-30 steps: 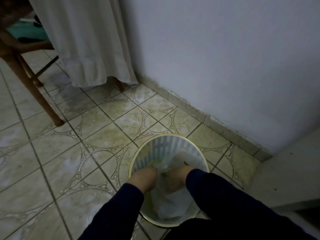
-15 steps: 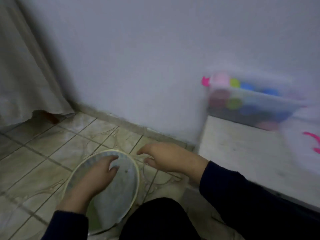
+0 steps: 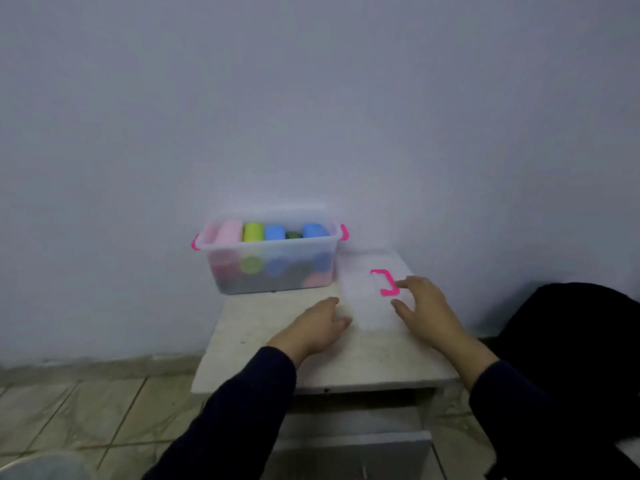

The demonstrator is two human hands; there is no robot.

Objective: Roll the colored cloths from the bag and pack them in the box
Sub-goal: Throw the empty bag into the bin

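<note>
Here both hands reach over a small white table [image 3: 263, 344] set against the wall. The left hand [image 3: 317, 325] hovers empty, fingers spread loosely, at the near left edge of a clear lid [image 3: 367, 299] with a pink clip [image 3: 386, 282]. The right hand [image 3: 424, 306], also spread and holding nothing, is at the lid's right edge. The clear box [image 3: 273, 268] stands far left on the table, filled with rolled cloths [image 3: 254, 232] in pink, green and blue.
</note>
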